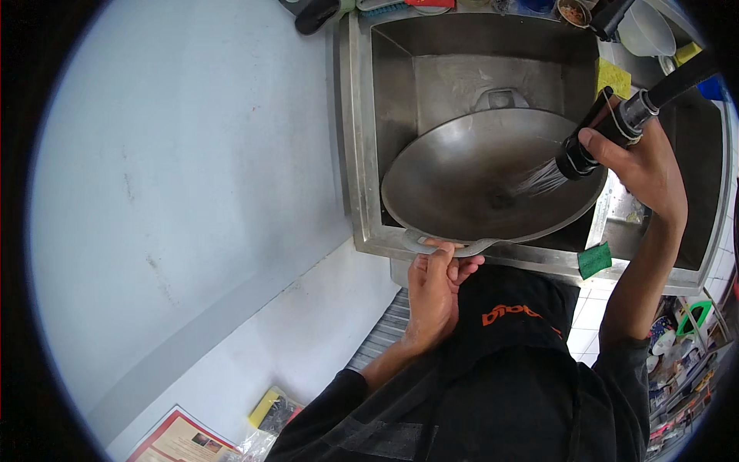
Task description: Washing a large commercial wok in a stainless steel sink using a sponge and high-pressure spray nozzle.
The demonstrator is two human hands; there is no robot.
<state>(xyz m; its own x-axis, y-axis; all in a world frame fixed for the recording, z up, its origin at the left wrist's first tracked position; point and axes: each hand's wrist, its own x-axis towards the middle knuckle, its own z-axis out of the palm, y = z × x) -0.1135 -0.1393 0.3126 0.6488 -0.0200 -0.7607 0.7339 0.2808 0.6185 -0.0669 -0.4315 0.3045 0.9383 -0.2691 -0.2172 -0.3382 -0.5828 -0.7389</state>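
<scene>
A large metal wok (456, 156) leans tilted in the left basin of a stainless steel sink (364, 173). My left hand (436, 289) grips the wok's near loop handle (476, 248) at the sink's front edge. The far loop handle (501, 99) points toward the back of the basin. In my right hand (641, 161) is a black spray head (577, 156) on a hose, held over the wok's right side. Water (542, 179) sprays from it down into the wok, whose middle looks darker.
A green scouring pad (594, 260) lies on the front rim, and a yellow sponge (613, 78) on the divider. A translucent bowl (646, 29) and a small dish with food scraps (573, 12) stand at the back right. A wall (202, 144) borders the left side.
</scene>
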